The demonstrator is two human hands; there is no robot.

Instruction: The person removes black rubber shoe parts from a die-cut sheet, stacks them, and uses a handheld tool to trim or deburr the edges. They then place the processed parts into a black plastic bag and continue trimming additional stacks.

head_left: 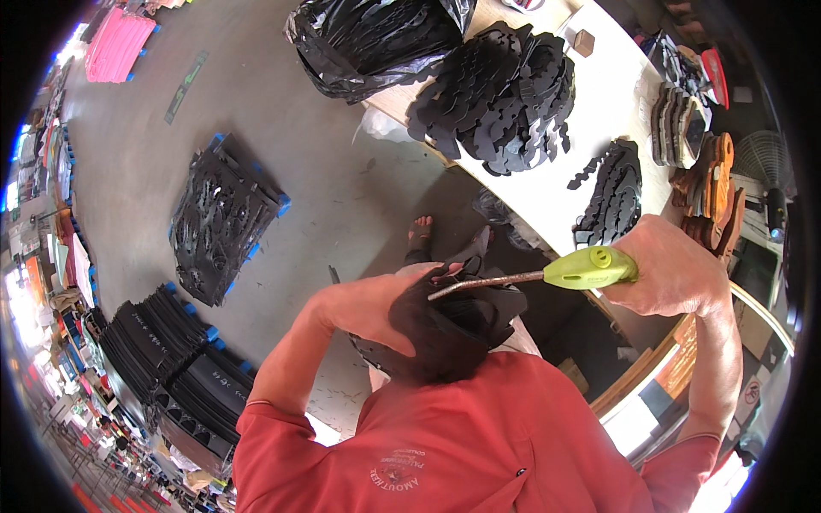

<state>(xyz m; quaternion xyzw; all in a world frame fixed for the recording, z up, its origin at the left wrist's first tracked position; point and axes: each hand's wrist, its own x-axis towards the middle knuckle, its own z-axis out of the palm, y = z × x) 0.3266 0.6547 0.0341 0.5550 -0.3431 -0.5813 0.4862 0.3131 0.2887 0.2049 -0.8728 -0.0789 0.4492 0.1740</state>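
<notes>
My left hand is wrapped round a bundle of thin black cut sheet pieces, held close against my front. In my right hand is a screwdriver-like tool with a yellow-green handle. Its thin, brownish metal shaft points left across the bundle, and the tip lies near my left fingers. Whether the tip touches the pieces I cannot tell. The fingertips of the left hand are partly hidden by the black pieces.
Ahead to the right, a pale table bears a heap of black cut pieces, a smaller stack and a black plastic bag. Black sheets lie on the floor at left. Orange-brown shaped pieces and a fan stand far right.
</notes>
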